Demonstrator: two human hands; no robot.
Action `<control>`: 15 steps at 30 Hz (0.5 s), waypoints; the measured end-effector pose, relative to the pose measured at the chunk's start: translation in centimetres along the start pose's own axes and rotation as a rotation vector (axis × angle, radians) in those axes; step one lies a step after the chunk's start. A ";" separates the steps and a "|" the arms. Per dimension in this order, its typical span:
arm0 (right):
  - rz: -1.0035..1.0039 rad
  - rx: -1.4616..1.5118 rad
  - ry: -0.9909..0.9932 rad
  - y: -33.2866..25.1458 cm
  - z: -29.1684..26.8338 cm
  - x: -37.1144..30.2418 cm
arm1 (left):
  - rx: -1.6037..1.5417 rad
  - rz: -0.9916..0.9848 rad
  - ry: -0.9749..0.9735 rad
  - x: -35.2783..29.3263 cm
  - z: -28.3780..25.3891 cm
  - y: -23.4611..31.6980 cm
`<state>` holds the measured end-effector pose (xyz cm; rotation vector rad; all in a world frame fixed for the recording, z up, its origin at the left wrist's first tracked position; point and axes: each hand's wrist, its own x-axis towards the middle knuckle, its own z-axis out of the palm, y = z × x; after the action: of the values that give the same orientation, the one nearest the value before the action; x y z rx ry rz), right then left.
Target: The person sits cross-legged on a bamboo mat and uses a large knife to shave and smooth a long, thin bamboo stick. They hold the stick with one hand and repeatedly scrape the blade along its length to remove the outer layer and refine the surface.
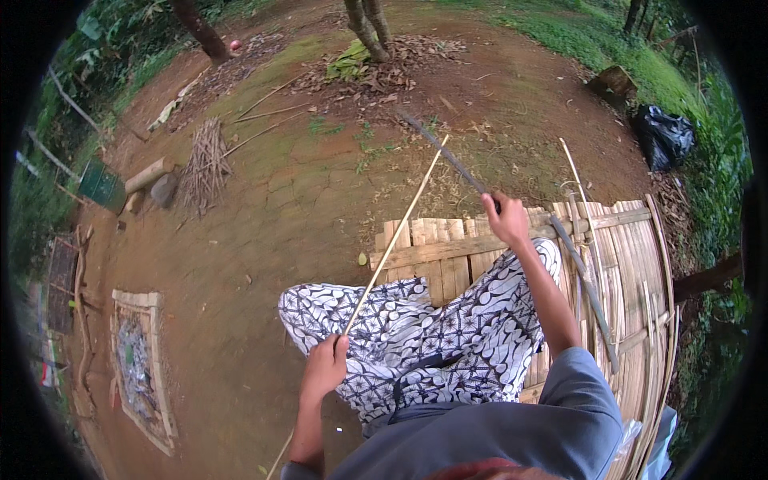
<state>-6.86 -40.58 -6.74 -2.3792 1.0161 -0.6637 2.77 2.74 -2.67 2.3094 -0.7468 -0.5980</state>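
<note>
My left hand [324, 366] is closed around a long, thin bamboo strip [398, 234]. The strip slants up and away across my patterned trousers, and its lower end shows below my hand near the left forearm. My right hand [508, 219] grips a machete [444, 150] by its handle, above my right knee. Its long dark blade points forward and to the left over the ground. Near the blade's middle, the strip's far tip appears close to it; I cannot tell whether they touch.
I sit on a slatted bamboo platform [444, 254]. A long grey piece [588, 292] and a thin strip [574, 170] lie on its right side. Left are a stick bundle [206, 166] and a bamboo-framed pit [164, 392]; a black bag [664, 136] sits far right. Tree trunks stand ahead.
</note>
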 end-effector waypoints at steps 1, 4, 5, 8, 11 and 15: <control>-0.037 -0.008 -0.049 -0.7 0.5 -0.7 | 0.002 -0.005 0.035 0.7 -0.3 0.6; -0.060 0.035 -0.366 -3.1 3.1 -3.7 | -0.131 -0.027 0.099 1.9 0.4 0.6; -0.189 0.033 -0.358 -4.0 3.8 -5.1 | -0.231 -0.035 0.101 2.4 1.3 0.4; -0.512 0.017 -0.342 -7.1 4.8 -8.6 | -0.441 -0.064 0.084 2.9 2.5 1.4; -0.655 0.164 -0.365 -9.6 5.1 -12.2 | -0.456 -0.014 0.080 3.0 3.8 2.3; -0.696 0.126 -0.406 -11.1 3.2 -13.0 | -0.675 -0.241 0.017 2.6 4.0 4.1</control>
<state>-7.06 -23.22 -5.93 -2.5856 -0.0386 -0.4127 0.93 -3.22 -3.27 1.7718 -0.1990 -0.7923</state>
